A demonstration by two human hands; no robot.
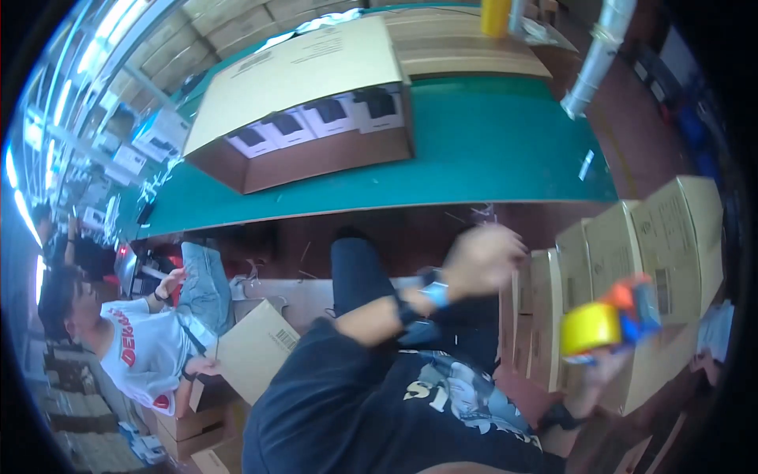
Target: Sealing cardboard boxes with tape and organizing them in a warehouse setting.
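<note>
My right hand (pixel 602 373) grips a tape dispenser (pixel 632 314) with a blue and orange body and a wide yellow tape roll (pixel 591 330). The dispenser is in front of stacked cardboard cartons (pixel 596 249) at my right. Ahead of my body, my left hand (pixel 485 257) hovers between the table's near edge and those cartons, a light blue band on its wrist. Motion blurs its fingers, so I cannot make out whether they are closed. On the table lies a large open carton (pixel 316 59) on its side, with several white boxes (pixel 328 116) inside.
The green table (pixel 489 134) spans the far side, with a wooden board (pixel 466 43) at its back and a pale post (pixel 592 67) nearby. At left a seated person (pixel 142 347) holds a flat cardboard box (pixel 257 347). More cartons (pixel 185 423) are stacked beside that person.
</note>
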